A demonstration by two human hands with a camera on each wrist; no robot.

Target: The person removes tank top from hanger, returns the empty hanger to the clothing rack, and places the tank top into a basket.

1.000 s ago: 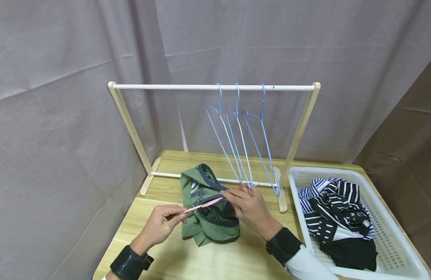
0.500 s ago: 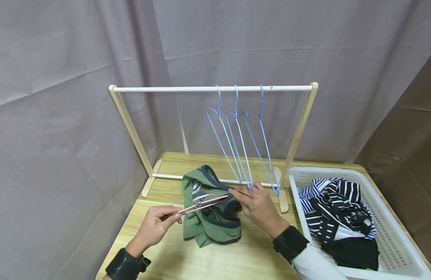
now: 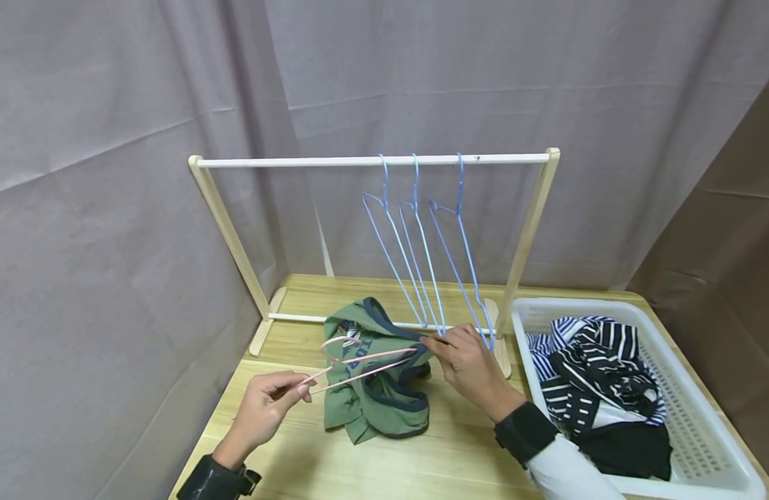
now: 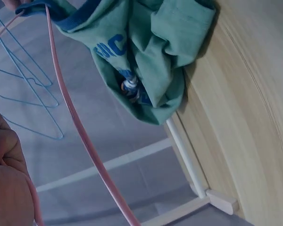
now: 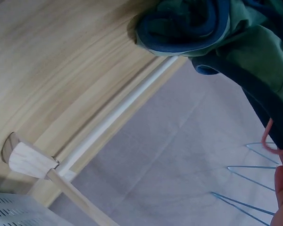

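A pink wire hanger [image 3: 359, 377] is pinched near one end between the thumb and fingers of my left hand [image 3: 266, 406]. Its far end reaches into the neck opening of a green garment [image 3: 353, 410] with navy trim and blue lettering. My right hand [image 3: 468, 368] pinches the trimmed edge at that end, and in the right wrist view a pink wire tip [image 5: 269, 141] pokes out by the trim. The rest of the garment lies bunched on the table. The hanger's hook shows above the garment, pointing away from the left hand.
Behind the garment stands a rack with a white rail [image 3: 284, 163] and pale wooden legs. Three blue hangers [image 3: 466, 243] hang from it, their lower ends close to my right hand. On the right, a white plastic basket [image 3: 703, 417] holds striped and black clothes [image 3: 603, 375].
The pink hanger has turned, so its hook and both wires now show. My left hand has shifted left and slightly down. My right hand has moved a little right, drawing the garment's edge out.
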